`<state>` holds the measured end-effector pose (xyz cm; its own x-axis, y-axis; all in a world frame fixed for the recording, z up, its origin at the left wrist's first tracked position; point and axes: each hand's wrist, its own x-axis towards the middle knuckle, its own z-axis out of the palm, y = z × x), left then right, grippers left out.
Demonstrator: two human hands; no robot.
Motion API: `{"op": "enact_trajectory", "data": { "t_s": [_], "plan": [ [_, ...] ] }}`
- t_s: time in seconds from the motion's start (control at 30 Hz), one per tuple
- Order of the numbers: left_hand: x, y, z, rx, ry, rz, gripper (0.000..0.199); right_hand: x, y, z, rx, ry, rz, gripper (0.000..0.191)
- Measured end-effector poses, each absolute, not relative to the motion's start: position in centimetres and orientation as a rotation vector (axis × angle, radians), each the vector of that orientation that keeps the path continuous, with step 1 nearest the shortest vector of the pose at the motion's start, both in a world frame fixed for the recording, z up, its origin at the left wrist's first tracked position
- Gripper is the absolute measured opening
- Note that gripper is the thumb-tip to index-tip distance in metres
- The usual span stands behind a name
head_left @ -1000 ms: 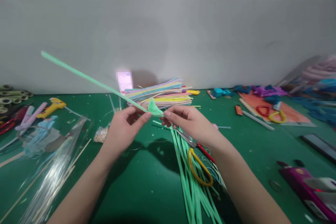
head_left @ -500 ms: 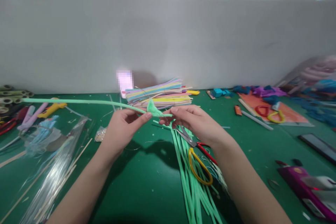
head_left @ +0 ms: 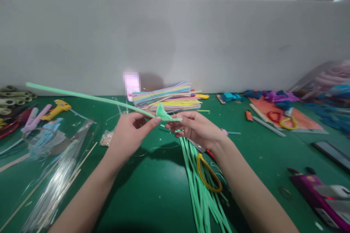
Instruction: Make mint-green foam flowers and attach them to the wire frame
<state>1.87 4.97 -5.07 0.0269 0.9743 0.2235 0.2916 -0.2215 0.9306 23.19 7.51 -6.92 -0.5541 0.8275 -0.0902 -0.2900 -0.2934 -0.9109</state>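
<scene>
A long green pipe cleaner [head_left: 90, 97] runs from the upper left into my left hand [head_left: 131, 129], whose thumb and fingers pinch it. Between my hands it is bent into a small pointed triangle [head_left: 162, 112]. My right hand [head_left: 198, 127] is closed on the short end just right of this triangle. A thin wire or thread trails below my fingers. Under my right hand and wrist lie scissors with one yellow and one red handle loop [head_left: 209, 176], partly hidden, on a bundle of green pipe cleaners [head_left: 201, 204].
Pastel pipe cleaners [head_left: 164, 98] lie by the grey partition [head_left: 175, 43], near a blurred phone-like screen [head_left: 131, 85]. On the left are a yellow glue gun [head_left: 58, 109], a bead bag [head_left: 107, 138] and clear sleeves [head_left: 58, 178]. A magenta device [head_left: 314, 193] and dark phone [head_left: 332, 154] lie right.
The free left end of the pipe cleaner has swung upward, so it now slants. My right hand has shifted slightly and covers more of the scissors. Both hands keep their hold.
</scene>
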Motion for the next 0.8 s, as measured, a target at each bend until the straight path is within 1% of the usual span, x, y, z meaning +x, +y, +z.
{"op": "enact_trajectory", "data": {
  "t_s": [0.23, 0.43, 0.7, 0.8],
  "plan": [
    [1.9, 4.8, -5.2, 1.609, 1.356, 1.238, 0.029, 22.8, 7.9, -8.0, -0.668, -1.064, 2.005, 0.024],
    [1.9, 5.1, -5.2, 1.61, 1.382, 1.281, 0.029, 22.2, 7.8, -8.3, -0.617, -1.025, 2.02, 0.019],
    [1.8, 5.0, -5.4, 1.66, 1.411, 1.281, 0.027, 22.0, 7.6, -7.9, -0.718, -1.073, 1.99, 0.028],
    [1.8, 4.9, -5.3, 1.667, 1.418, 1.277, 0.027, 21.9, 7.5, -7.6, -0.784, -1.122, 1.909, 0.026]
  ]
}}
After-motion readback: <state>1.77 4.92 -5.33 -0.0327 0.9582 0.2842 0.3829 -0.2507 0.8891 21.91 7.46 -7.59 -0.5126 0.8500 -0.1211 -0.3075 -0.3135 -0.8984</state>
